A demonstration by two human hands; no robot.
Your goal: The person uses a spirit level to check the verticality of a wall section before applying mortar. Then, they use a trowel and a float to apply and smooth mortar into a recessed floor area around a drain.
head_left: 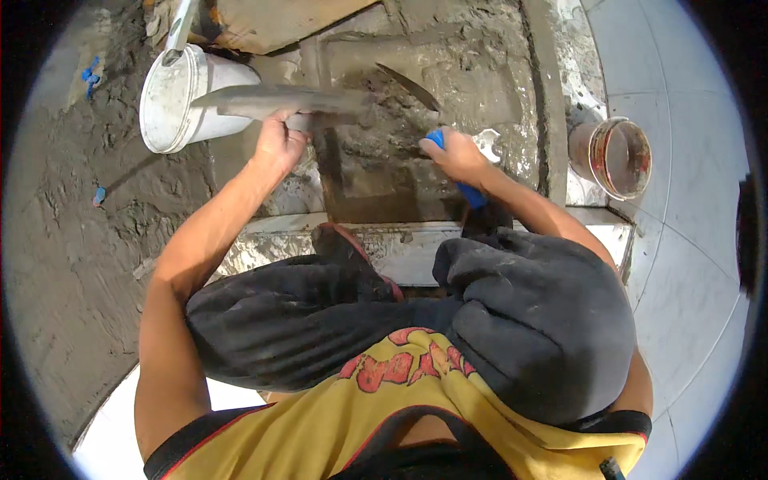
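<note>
My left hand (282, 148) is closed on the grip of a long, flat steel trowel (264, 100), raised over the mortar and smeared by motion. My right hand (462, 158) wraps the blue handle of a second trowel (408, 86), whose narrow, dark blade shows edge-on and slants away to the left. Blue handle shows on both sides of that fist. Below both tools lies a rectangular patch of wet grey mortar (384, 180), rough in the middle and smoother along its borders. Whether either blade touches it, I cannot tell.
A white bucket (228, 96) lies tilted at the left, a pale handle (181, 28) beside its rim. Another dirty bucket (620, 160) stands at right near grey tiles (680, 160). Rough mortar covers the left ground. A pale ledge (400, 256) runs before my knees.
</note>
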